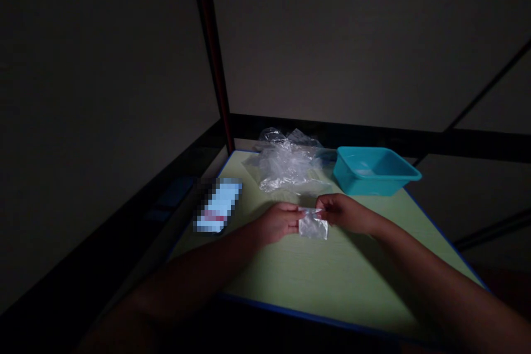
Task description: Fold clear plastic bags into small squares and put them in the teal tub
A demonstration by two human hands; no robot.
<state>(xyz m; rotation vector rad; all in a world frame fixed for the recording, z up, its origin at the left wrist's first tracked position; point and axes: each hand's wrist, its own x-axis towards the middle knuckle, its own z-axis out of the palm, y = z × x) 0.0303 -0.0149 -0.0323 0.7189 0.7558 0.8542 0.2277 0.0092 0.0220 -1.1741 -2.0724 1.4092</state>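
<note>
A small clear plastic bag [313,225] is held up between both hands over the middle of the table. My left hand [279,222] pinches its left edge, thumb in front. At its upper right corner my right hand [341,212] grips the plastic with curled fingers. Whether anything lies inside the small bag cannot be made out. Behind the hands lies a crumpled heap of clear plastic bags [286,163]. Right of that heap stands a turquoise plastic basin [373,185], with something pale inside it.
The light green table [290,282] has a blue edge. A blurred-out bright, phone-like object [219,204] is near the table's left edge. Dark walls rise behind and to the left, with a dark red post at the corner.
</note>
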